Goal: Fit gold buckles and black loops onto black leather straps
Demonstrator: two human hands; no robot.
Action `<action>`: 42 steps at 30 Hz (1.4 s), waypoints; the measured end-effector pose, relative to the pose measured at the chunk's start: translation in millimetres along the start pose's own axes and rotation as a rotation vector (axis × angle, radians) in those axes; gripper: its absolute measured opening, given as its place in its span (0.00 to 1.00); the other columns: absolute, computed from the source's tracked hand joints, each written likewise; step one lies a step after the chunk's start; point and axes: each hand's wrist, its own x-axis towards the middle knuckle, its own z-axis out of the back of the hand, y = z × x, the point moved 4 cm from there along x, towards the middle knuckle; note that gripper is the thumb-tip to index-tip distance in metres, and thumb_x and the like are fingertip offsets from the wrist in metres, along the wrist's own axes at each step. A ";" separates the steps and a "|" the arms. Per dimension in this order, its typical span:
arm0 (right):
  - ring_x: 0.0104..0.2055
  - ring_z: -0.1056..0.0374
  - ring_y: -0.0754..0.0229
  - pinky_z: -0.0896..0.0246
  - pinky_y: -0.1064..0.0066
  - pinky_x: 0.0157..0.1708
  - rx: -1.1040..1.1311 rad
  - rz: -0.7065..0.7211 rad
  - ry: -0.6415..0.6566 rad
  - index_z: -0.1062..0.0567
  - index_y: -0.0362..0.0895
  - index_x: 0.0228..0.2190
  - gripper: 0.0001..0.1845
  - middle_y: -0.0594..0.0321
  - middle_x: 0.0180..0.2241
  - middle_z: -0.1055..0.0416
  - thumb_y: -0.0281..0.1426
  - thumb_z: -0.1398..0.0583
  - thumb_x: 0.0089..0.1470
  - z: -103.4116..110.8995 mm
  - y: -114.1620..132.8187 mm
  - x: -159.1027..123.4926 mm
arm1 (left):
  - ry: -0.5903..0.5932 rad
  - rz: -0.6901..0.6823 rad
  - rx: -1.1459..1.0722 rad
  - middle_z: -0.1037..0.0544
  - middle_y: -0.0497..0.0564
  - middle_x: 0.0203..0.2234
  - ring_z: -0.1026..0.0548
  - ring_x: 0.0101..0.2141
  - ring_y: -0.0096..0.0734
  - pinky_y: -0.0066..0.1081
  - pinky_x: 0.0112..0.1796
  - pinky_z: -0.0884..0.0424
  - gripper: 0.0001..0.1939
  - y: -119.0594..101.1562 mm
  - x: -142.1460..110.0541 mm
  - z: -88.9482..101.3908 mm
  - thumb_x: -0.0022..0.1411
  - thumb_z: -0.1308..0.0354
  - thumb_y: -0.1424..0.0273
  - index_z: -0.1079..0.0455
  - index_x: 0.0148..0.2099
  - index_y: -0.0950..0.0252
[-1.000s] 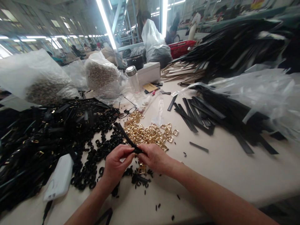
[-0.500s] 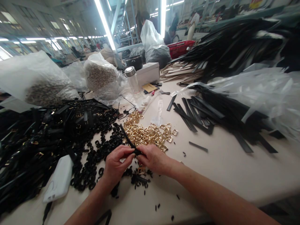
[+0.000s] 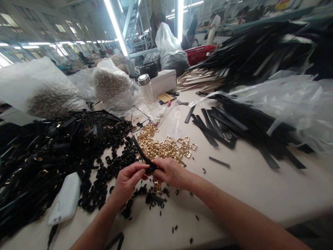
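Jointly, the left hand (image 3: 127, 180) and right hand (image 3: 170, 172) pinch a black strap (image 3: 140, 151) above the worktop (image 3: 247, 194); gold buckles (image 3: 165, 149) lie just beyond, loose strips (image 3: 230, 119) toward the far right corner.

The black strip (image 3: 141, 152) at the centre of the frame looks matt and leather-like. Above it, the gold buckles (image 3: 166, 149) are glossy, polished-looking metal. The black rings (image 3: 91, 199) at lower left have a slick sheen. The bench (image 3: 255, 194) is smooth and dull. Upper left, the bag (image 3: 110, 81) is crinkled clear plastic; upper centre, the bottle cap (image 3: 144, 80) is shiny silvery metal.
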 end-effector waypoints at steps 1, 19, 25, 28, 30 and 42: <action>0.25 0.32 0.69 0.40 0.79 0.27 0.021 -0.004 0.003 0.26 0.42 0.34 0.07 0.68 0.24 0.28 0.25 0.45 0.59 0.9 -0.1 -0.2 | -0.004 0.015 -0.026 0.21 0.50 0.35 0.23 0.29 0.28 0.27 0.32 0.25 0.07 1.2 0.0 0.8 0.60 0.39 0.69 0.22 0.41 0.62; 0.23 0.33 0.69 0.42 0.79 0.25 0.027 -0.015 -0.054 0.27 0.42 0.30 0.07 0.70 0.21 0.30 0.22 0.45 0.55 -1.0 -5.6 1.6 | -0.041 -0.029 0.049 0.21 0.52 0.33 0.23 0.34 0.32 0.31 0.37 0.24 0.07 -12.0 0.2 -10.1 0.57 0.38 0.70 0.23 0.39 0.65; 0.25 0.36 0.67 0.46 0.77 0.27 -0.136 -0.038 -0.068 0.28 0.42 0.29 0.06 0.68 0.23 0.29 0.24 0.44 0.55 -0.6 -7.4 2.2 | -0.096 -0.223 0.299 0.23 0.52 0.34 0.23 0.35 0.32 0.29 0.36 0.25 0.07 -14.0 -2.3 -8.3 0.58 0.38 0.70 0.22 0.40 0.62; 0.26 0.37 0.66 0.47 0.76 0.28 -0.220 -0.023 -0.060 0.28 0.42 0.30 0.04 0.65 0.26 0.29 0.26 0.44 0.56 -3.9 -9.1 2.2 | -0.093 -0.242 0.344 0.23 0.51 0.33 0.24 0.33 0.31 0.28 0.34 0.25 0.06 -10.6 -1.9 -7.4 0.59 0.38 0.72 0.23 0.39 0.62; 0.27 0.38 0.65 0.47 0.75 0.29 -0.262 -0.004 -0.054 0.28 0.42 0.31 0.04 0.64 0.28 0.28 0.26 0.44 0.55 -6.7 -10.0 2.0 | -0.069 -0.250 0.365 0.23 0.51 0.32 0.24 0.33 0.31 0.28 0.34 0.26 0.05 -10.0 -1.1 -9.1 0.59 0.38 0.72 0.23 0.38 0.63; 0.30 0.35 0.62 0.47 0.73 0.29 -0.265 -0.027 -0.086 0.27 0.41 0.35 0.08 0.61 0.30 0.27 0.32 0.42 0.54 -6.3 -2.7 -0.3 | -0.044 -0.240 0.394 0.20 0.52 0.35 0.22 0.36 0.34 0.32 0.39 0.26 0.08 -13.0 -1.1 -16.3 0.59 0.40 0.73 0.23 0.40 0.61</action>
